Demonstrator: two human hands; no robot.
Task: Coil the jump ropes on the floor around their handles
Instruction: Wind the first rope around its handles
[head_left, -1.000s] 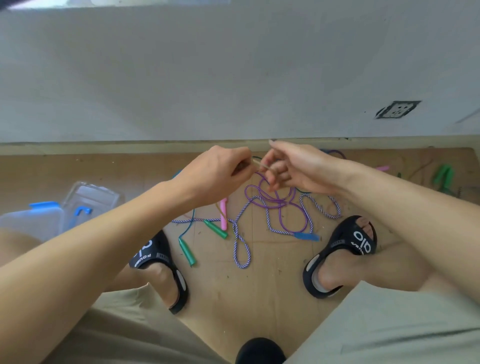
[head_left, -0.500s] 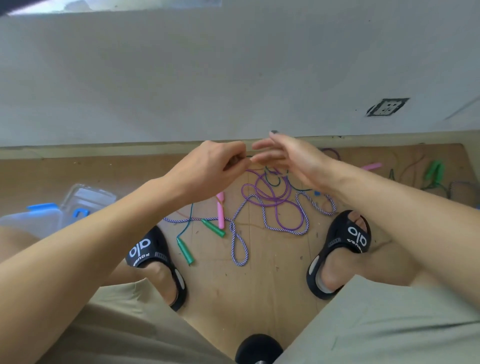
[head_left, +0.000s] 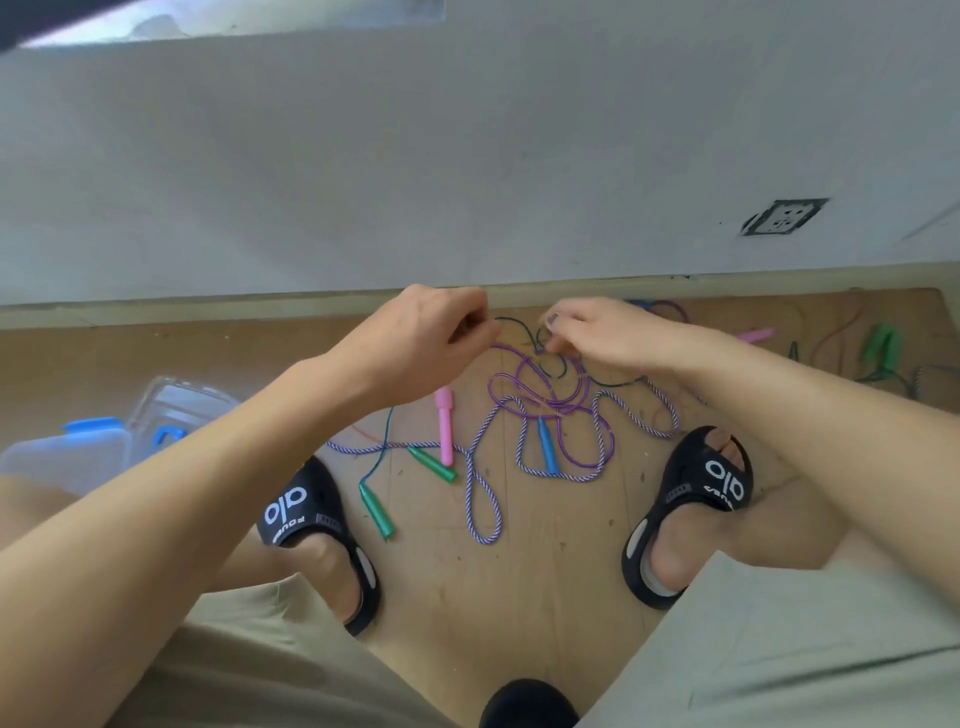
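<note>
- Since a second ago the hands have drawn apart: the left hand (head_left: 415, 343) and right hand (head_left: 613, 338) were nearly touching and now show a gap, with a dark green cord (head_left: 514, 322) arcing between them.
- Both hands have their fingers curled; each seems to pinch that cord, though the actual contact is too blurred to confirm.
- The tangle of jump ropes (head_left: 540, 405) lies on the wooden floor (head_left: 519, 571) between the two black slippers (head_left: 306, 519), directly under the hands.
- To do this step well, I judge one rope should be freed from the purple cord (head_left: 571, 405) and striped rope (head_left: 480, 499) before winding.
- Handles lie loose: pink handle (head_left: 444, 426), blue handle (head_left: 546, 451), two green handles (head_left: 376, 509).
</note>
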